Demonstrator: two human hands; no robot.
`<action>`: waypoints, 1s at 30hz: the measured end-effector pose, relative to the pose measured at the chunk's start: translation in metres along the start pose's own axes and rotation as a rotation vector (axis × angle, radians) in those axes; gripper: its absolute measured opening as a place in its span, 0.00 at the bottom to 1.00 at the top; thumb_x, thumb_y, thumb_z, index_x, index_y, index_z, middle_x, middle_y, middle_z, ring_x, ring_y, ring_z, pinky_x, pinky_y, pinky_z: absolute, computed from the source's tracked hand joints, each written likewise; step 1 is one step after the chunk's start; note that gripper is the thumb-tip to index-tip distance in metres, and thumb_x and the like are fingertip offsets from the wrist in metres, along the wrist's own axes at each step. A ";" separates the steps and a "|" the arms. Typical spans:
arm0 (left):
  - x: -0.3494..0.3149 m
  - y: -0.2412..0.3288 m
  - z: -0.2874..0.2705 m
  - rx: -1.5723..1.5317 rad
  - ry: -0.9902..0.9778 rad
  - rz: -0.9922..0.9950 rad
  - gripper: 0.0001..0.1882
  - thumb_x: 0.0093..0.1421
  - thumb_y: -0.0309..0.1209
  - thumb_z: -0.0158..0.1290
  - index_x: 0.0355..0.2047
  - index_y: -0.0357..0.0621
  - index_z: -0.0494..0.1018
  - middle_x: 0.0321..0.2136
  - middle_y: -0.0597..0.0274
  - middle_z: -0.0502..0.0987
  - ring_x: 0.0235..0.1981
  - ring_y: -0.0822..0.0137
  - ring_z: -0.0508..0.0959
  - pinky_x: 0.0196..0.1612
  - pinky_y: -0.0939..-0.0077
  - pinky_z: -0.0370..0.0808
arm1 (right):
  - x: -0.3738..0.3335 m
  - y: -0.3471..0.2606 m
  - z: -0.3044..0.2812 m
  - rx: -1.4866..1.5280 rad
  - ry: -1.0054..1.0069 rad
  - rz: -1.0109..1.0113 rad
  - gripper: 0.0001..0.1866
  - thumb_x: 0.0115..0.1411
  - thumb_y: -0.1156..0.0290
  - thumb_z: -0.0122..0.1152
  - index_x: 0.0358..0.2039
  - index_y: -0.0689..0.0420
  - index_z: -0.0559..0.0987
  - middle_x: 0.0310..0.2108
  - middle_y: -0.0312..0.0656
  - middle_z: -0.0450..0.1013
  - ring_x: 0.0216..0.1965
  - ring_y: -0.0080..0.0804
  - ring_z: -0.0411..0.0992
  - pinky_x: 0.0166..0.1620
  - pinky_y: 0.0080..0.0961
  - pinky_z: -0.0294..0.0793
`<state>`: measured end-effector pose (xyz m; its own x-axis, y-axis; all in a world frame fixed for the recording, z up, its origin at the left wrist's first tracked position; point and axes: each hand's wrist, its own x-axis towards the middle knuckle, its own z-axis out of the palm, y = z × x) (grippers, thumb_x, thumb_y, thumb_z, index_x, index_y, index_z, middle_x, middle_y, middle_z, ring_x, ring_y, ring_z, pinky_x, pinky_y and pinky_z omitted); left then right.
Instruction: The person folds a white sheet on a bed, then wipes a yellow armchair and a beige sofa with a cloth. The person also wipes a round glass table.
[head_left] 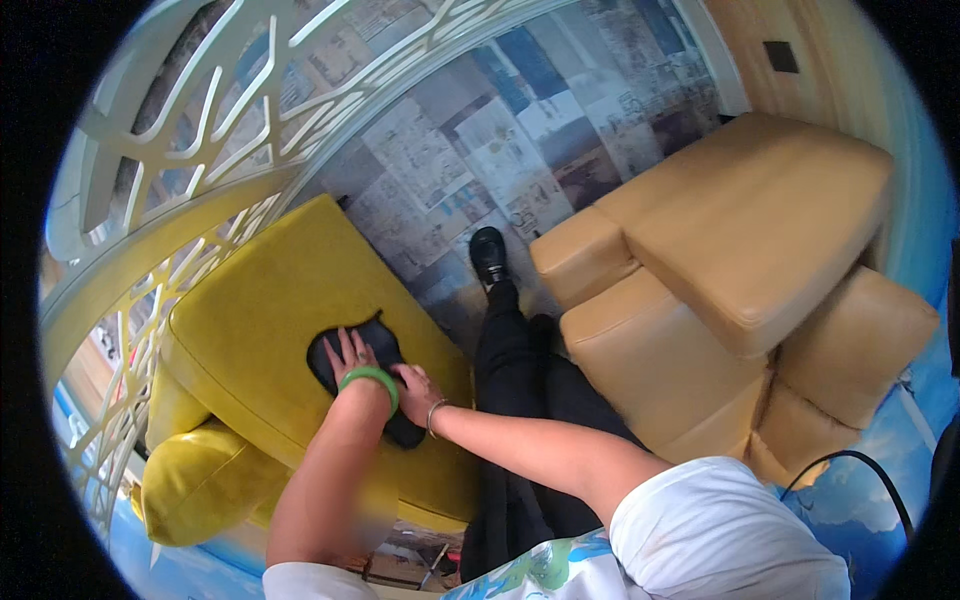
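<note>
A black, flat, soft-looking piece of cloth lies on the yellow sofa seat, with a thin pointed end sticking out at its far edge. My left hand rests flat on the cloth, fingers spread, with a green bangle at the wrist. Close beside it, my right hand is at the cloth's right side, its fingers curled together on the edge. A thin bracelet circles that wrist. Both palms hide part of the cloth, so its full outline does not show.
A yellow cushion leans at the sofa's lower left. Along the left runs a white lattice partition. A tan leather sofa stands to the right, a large tan cushion piece lying across it. My black shoe is on the patterned floor.
</note>
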<state>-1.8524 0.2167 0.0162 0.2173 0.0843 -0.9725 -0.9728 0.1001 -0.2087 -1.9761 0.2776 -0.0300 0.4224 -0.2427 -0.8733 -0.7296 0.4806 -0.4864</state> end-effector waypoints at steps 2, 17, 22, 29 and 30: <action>-0.024 0.001 0.003 0.087 -0.004 0.060 0.43 0.67 0.58 0.42 0.74 0.47 0.48 0.76 0.55 0.39 0.75 0.46 0.34 0.69 0.29 0.33 | -0.014 -0.004 -0.008 -0.024 -0.077 0.078 0.24 0.60 0.65 0.62 0.57 0.57 0.75 0.56 0.53 0.72 0.57 0.51 0.71 0.59 0.39 0.70; -0.142 0.050 -0.193 -0.692 1.225 0.910 0.19 0.55 0.26 0.58 0.48 0.37 0.72 0.43 0.45 0.77 0.45 0.45 0.77 0.51 0.56 0.76 | -0.167 -0.192 -0.382 -0.842 0.479 -0.361 0.06 0.62 0.71 0.53 0.34 0.55 0.79 0.37 0.44 0.72 0.42 0.45 0.74 0.42 0.43 0.79; -0.197 0.166 -0.265 -0.905 1.181 1.203 0.30 0.62 0.34 0.56 0.60 0.29 0.65 0.52 0.37 0.73 0.53 0.42 0.75 0.58 0.57 0.72 | -0.278 -0.171 -0.469 -0.898 0.806 -0.133 0.19 0.56 0.68 0.68 0.49 0.55 0.79 0.45 0.44 0.72 0.48 0.44 0.72 0.48 0.40 0.76; -0.199 0.257 -0.320 -1.228 0.691 1.159 0.31 0.74 0.47 0.35 0.63 0.33 0.65 0.62 0.36 0.66 0.67 0.43 0.63 0.69 0.60 0.58 | -0.265 -0.063 -0.525 -0.710 1.091 -0.489 0.17 0.62 0.70 0.59 0.50 0.61 0.78 0.57 0.50 0.70 0.61 0.49 0.66 0.64 0.43 0.65; -0.196 0.267 -0.328 -1.195 0.654 1.118 0.31 0.74 0.48 0.34 0.63 0.33 0.65 0.62 0.36 0.66 0.67 0.44 0.63 0.69 0.60 0.58 | -0.253 -0.045 -0.530 -0.715 1.058 -0.531 0.16 0.64 0.69 0.56 0.51 0.60 0.79 0.57 0.49 0.71 0.62 0.49 0.65 0.64 0.43 0.65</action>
<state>-2.1805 -0.0982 0.1169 -0.3069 -0.8064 -0.5056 -0.2058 -0.4624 0.8625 -2.3348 -0.1290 0.1987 0.3632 -0.9313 -0.0286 -0.8618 -0.3241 -0.3901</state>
